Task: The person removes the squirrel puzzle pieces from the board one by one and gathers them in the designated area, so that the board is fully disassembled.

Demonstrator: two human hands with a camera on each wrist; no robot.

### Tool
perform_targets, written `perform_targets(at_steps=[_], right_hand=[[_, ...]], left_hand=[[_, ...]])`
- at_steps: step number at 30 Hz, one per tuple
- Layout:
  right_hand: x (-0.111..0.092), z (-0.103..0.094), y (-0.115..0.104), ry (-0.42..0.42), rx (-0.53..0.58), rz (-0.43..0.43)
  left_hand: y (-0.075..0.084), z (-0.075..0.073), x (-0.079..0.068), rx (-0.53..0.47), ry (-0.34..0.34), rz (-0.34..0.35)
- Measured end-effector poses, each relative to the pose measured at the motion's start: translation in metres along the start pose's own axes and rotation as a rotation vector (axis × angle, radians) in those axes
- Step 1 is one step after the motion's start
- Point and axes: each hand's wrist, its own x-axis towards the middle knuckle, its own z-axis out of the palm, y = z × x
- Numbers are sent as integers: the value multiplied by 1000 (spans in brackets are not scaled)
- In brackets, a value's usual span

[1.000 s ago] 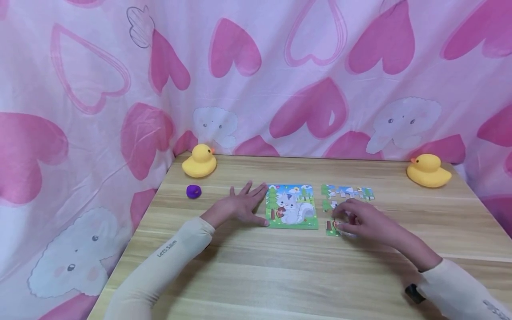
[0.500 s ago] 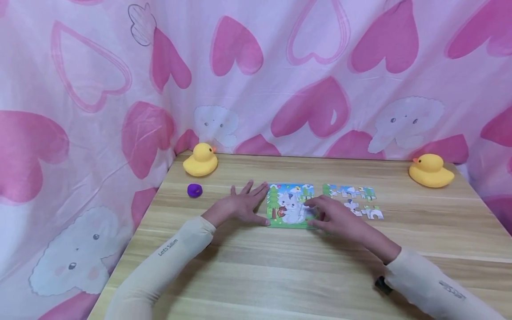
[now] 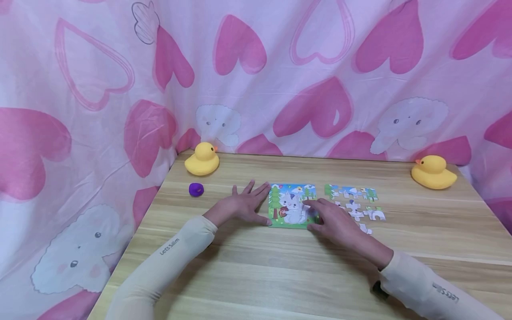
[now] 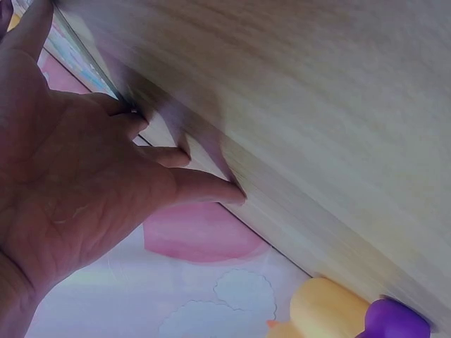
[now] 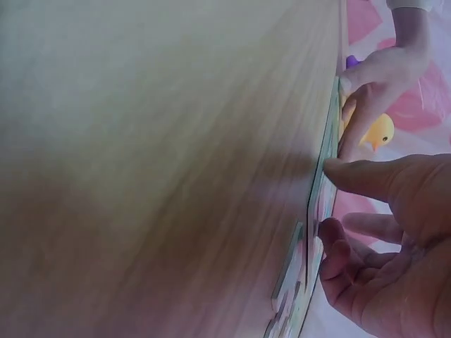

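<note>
A square picture board (image 3: 290, 205) with a pale squirrel holding a brown nut lies on the table in the head view. My left hand (image 3: 244, 205) rests at its left edge, fingers spread and thumb near the lower left corner. Over its right side is my right hand (image 3: 334, 221). The index finger reaches onto the picture, and the thumb touches near the lower right corner. In the right wrist view the other fingers of the right hand (image 5: 394, 246) are bent against the board's edge; no piece shows among them. Several jigsaw pieces (image 3: 354, 210) lie right of the board, some hidden behind the right hand.
On the wooden table (image 3: 256, 275), a yellow rubber duck (image 3: 202, 160) stands at the back left and another duck (image 3: 434, 172) at the back right. A small purple object (image 3: 196, 190) sits left of the left hand. A pink heart-patterned curtain (image 3: 248, 89) encloses the back and sides.
My right hand has moved left from above the loose jigsaw pieces onto the right side of the picture board, uncovering more pieces. The left hand has stayed at the left edge.
</note>
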Motion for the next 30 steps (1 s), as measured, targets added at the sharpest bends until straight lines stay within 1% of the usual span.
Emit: perform_targets(at_steps=[7, 10, 16, 24, 27, 30], right_hand=[[7, -5, 0, -43, 97, 55], [11, -6, 2, -71, 124, 61], [19, -7, 7, -117, 124, 34], [27, -12, 9, -182, 153, 13], [28, -13, 9, -193, 141, 5], [29, -13, 8, -184, 133, 3]], left_hand=[[1, -2, 1, -7, -2, -8], [1, -3, 0, -13, -11, -4], [1, -3, 0, -25, -17, 2], [1, -4, -1, -29, -19, -3], [2, -4, 0, -37, -22, -4], [1, -4, 0, -38, -25, -5]])
